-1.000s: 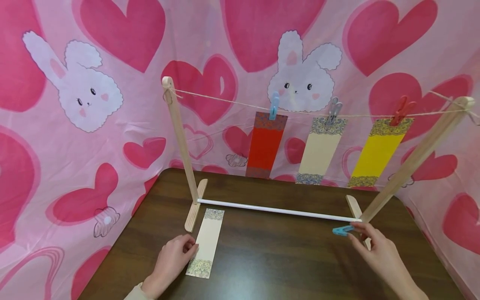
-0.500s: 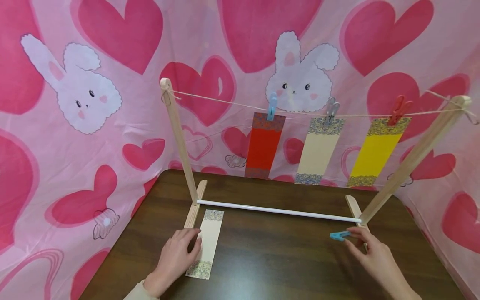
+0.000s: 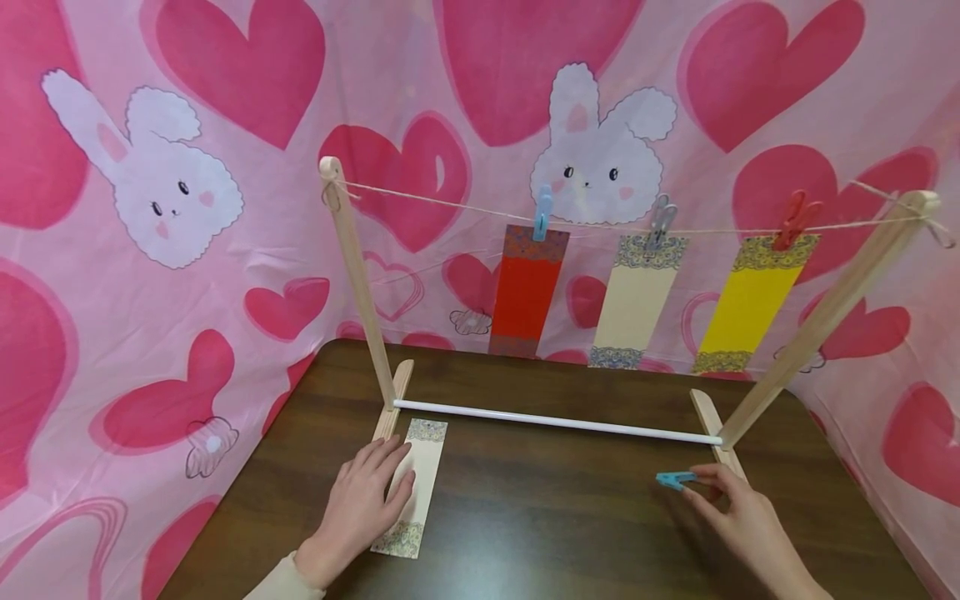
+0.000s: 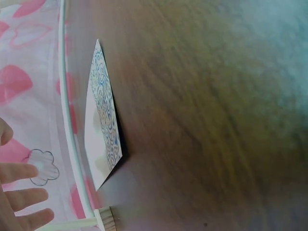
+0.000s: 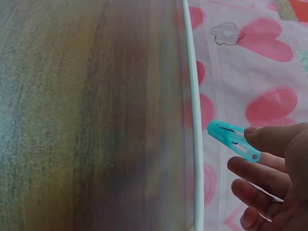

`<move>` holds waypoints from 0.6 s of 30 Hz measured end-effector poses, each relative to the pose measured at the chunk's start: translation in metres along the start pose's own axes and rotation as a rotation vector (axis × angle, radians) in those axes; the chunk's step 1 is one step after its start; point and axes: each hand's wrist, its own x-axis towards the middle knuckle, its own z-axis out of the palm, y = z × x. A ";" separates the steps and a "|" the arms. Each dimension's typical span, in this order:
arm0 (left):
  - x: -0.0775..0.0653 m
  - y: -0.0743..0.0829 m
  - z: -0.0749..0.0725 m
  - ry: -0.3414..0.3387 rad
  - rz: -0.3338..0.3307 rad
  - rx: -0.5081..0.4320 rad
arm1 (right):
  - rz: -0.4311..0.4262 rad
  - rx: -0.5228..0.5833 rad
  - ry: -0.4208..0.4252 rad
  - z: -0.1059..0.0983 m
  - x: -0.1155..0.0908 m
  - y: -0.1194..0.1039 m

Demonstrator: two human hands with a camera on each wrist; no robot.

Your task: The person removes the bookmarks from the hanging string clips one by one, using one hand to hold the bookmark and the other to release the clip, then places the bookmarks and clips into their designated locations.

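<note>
the left hand [image 3: 358,502] has fingers loosely extended, while the right hand [image 3: 738,507] pinches with thumb and finger.

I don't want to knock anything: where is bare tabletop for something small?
Free: the tabletop between the cream strip and the blue clothespin, in front of the white rod; also a narrower band between that rod and the pink backdrop. Crowded: near the left hand, by the left wooden foot, and at the right hand, which holds the clothespin.
</note>
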 end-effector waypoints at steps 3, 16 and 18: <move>0.001 0.001 0.000 0.012 0.018 0.010 | 0.018 0.006 -0.015 0.001 -0.001 0.001; 0.005 0.005 0.001 -0.013 0.019 0.059 | 0.085 -0.006 -0.067 0.006 -0.006 0.008; 0.006 0.005 0.001 -0.010 0.028 0.065 | 0.098 -0.009 -0.083 0.006 -0.007 0.008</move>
